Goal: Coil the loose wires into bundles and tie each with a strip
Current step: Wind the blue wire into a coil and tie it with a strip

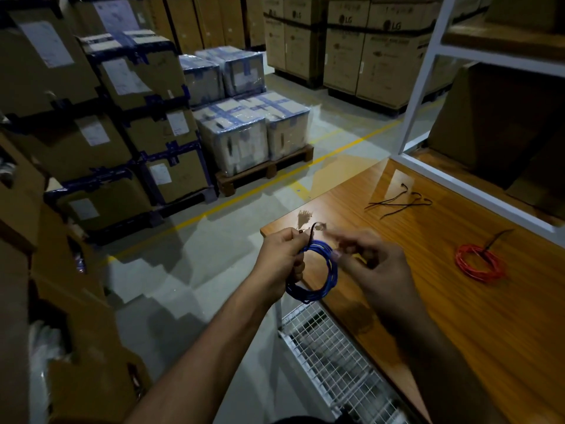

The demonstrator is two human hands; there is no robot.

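A coil of blue wire (318,275) hangs over the near left corner of the wooden table (458,316). My left hand (279,258) grips the coil's left side, with a black strip (311,234) sticking up from its fingers. My right hand (376,264) is blurred; its fingers pinch at the coil's top right, and what exactly they pinch cannot be told. A red wire coil (480,264) lies on the table to the right, tied with a black strip (496,238). Several loose black strips (397,203) lie farther back.
A white shelf frame (428,75) with cardboard boxes rises at the table's far right. A wire mesh rack (336,359) sits below the table edge. Stacked cartons (122,123) and wrapped pallets (253,130) stand on the floor to the left.
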